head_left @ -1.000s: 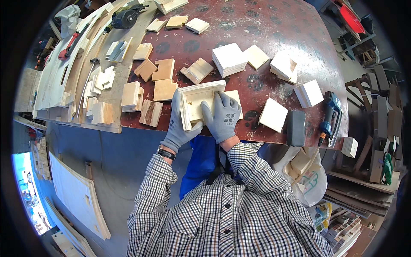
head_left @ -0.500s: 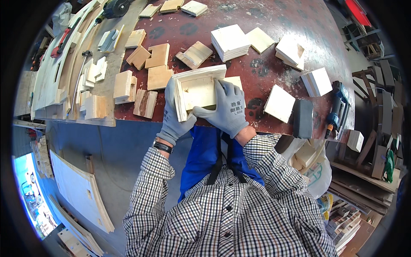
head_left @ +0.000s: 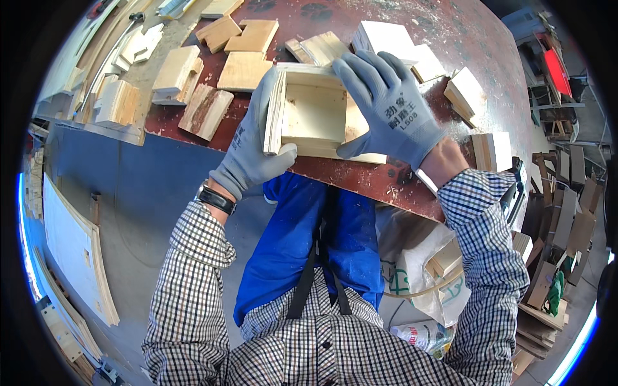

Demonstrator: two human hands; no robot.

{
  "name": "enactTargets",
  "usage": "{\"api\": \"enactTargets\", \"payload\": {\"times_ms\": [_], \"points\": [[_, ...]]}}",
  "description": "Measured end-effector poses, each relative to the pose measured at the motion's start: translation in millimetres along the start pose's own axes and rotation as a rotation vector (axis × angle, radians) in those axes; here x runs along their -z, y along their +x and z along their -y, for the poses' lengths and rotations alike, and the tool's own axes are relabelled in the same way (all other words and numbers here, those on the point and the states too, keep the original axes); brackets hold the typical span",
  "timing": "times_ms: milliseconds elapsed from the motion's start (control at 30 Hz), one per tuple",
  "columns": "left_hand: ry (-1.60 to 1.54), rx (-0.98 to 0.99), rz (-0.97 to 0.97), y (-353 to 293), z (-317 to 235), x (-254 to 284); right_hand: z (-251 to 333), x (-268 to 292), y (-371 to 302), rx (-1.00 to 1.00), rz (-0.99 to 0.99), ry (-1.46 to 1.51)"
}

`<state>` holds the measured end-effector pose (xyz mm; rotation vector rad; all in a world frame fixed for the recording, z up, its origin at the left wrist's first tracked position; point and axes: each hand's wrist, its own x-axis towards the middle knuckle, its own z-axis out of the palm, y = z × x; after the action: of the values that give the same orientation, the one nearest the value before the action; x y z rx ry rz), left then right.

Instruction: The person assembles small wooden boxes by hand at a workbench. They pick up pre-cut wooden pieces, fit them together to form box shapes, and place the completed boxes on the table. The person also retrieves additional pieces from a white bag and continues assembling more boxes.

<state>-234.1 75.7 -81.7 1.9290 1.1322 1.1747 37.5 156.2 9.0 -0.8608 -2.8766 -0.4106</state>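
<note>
A small open wooden box [head_left: 314, 109] of pale plywood is held between my two grey-gloved hands at the near edge of the table, its hollow facing up toward me. My left hand [head_left: 254, 145] is closed round its left wall, with the thumb at the near corner. Across the right end lies my right hand [head_left: 393, 106], fingers over the far side and thumb at the near side. Part of the box's right end is covered by that hand.
Wood blocks lie on the dark red table [head_left: 309, 24] beyond the box, among them a flat block [head_left: 244, 71], a streaked block [head_left: 206, 111] and a pale stack [head_left: 384, 38]. A plastic bag [head_left: 415, 270] with wood pieces hangs below the table's right side.
The box has turned so its hollow faces me more squarely. My right hand has shifted right and its fingers have spread along the right end. My view has moved closer to the table edge.
</note>
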Motion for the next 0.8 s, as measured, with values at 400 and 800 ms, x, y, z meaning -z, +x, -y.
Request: {"api": "enactTargets", "payload": {"times_ms": [400,800], "points": [[-0.213,0.264,-0.044,-31,40,9,-8,-4,36,0.314,-0.032,-0.074],[-0.342,0.288,-0.039,-20,30,7,-4,14,58,0.536,0.001,-0.119]]}}
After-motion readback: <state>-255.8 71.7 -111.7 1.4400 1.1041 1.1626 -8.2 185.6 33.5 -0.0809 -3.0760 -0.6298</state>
